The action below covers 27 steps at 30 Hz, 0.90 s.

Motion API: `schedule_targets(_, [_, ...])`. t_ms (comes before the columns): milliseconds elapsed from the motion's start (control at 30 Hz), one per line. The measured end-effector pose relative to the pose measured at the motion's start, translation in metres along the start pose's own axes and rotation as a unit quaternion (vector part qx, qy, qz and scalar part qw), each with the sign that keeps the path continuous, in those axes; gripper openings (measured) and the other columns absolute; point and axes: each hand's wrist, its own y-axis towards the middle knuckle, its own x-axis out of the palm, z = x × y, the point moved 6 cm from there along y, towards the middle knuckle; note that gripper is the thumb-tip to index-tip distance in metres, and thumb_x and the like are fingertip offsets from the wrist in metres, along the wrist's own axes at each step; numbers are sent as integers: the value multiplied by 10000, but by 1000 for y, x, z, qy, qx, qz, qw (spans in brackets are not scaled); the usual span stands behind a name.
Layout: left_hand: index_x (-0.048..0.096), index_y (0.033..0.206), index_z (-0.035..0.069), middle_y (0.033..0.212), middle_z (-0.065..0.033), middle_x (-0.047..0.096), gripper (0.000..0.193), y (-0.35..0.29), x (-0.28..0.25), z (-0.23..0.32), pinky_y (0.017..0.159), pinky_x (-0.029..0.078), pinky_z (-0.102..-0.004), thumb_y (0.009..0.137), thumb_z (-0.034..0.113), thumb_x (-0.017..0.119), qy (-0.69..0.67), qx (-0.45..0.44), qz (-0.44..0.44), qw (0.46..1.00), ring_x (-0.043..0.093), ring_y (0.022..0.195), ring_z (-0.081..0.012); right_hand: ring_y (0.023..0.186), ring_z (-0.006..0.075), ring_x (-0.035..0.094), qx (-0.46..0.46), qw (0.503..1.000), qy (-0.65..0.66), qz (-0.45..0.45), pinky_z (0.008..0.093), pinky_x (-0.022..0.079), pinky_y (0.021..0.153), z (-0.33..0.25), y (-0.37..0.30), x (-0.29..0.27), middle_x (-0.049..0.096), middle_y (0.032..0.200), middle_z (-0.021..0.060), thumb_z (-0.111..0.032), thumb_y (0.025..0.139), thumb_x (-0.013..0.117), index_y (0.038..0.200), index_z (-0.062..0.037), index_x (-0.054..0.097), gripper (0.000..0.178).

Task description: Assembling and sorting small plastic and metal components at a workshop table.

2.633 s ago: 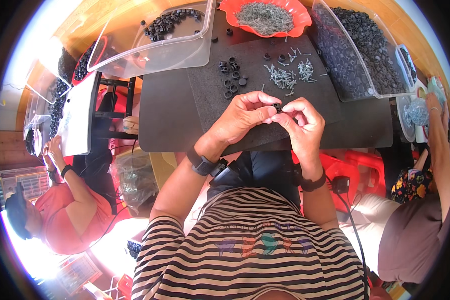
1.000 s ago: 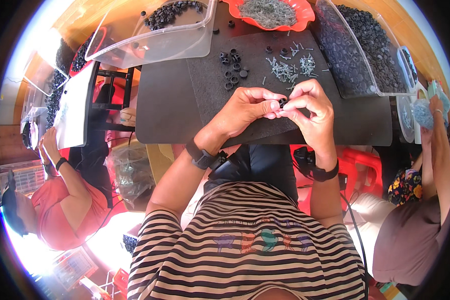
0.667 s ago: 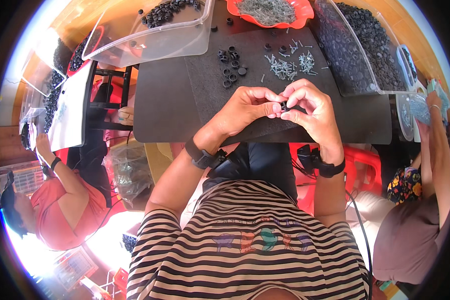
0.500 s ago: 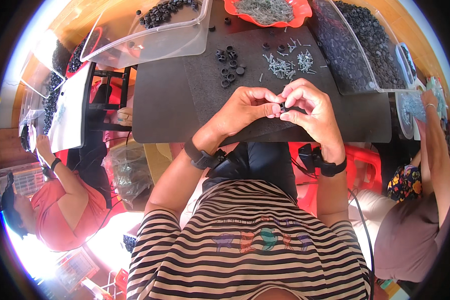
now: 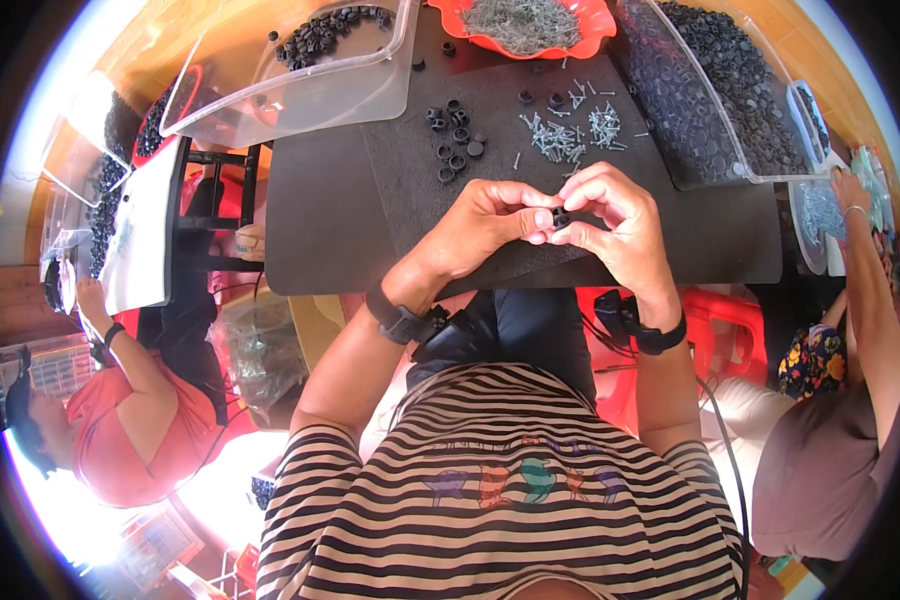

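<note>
Above the near part of the dark table, my left hand [image 5: 492,222] and my right hand [image 5: 615,220] meet at the fingertips. Pinched between them is a small round black plastic cap [image 5: 560,216], held by both thumbs and forefingers. Beyond my left hand lies a loose group of similar black plastic caps [image 5: 457,135]. Farther off from my right hand are piles of silver screws [image 5: 558,140], with a few black caps just behind them. Whether a screw sits inside the held cap is hidden by my fingers.
A red scalloped bowl [image 5: 595,35] of screws stands at the far side. Clear plastic bins flank it: the left bin [image 5: 340,108] and the right bin [image 5: 715,130] both contain black caps. Co-workers sit at left and right; one person's arm [image 5: 863,300] reaches near the right bin.
The black cap has turned slightly between my fingers, showing more of its side. Both hands stay in nearly the same place; the view has shifted a little.
</note>
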Motion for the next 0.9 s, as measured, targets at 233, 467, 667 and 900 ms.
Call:
schedule_targets(233, [681,1085,-6,890,-20,676,237,-1,-2,-1,756,499,-226,903,145,673,-33,-3,3,999,589,782,-64,867,143,611,-41,998,-27,30,268,553,740,-4,0,3,586,941,68,61,709,768,881,11,602,244])
schedule_targets(467, [685,1038,-15,877,-24,676,221,-1,-5,-4,755,501,-228,897,154,680,-27,8,11,1000,591,782,-68,859,155,623,-63,994,-79,37,283,549,741,-10,1,5,604,969,77,35,728,762,916,8,616,240])
schedule_targets(667, [685,1030,-16,868,-34,679,204,-2,-5,-4,741,506,-232,896,137,679,-41,9,27,999,599,777,-76,844,166,635,-84,995,-42,46,283,552,730,-5,-2,7,602,970,100,10,757,748,939,19,620,222])
schedule_targets(900, [674,1048,-19,892,-46,676,213,-2,-7,-6,750,515,-237,897,132,672,-48,3,17,999,611,787,-91,830,165,635,-68,997,-27,40,285,556,723,-4,-1,7,599,965,105,17,774,732,942,22,618,203])
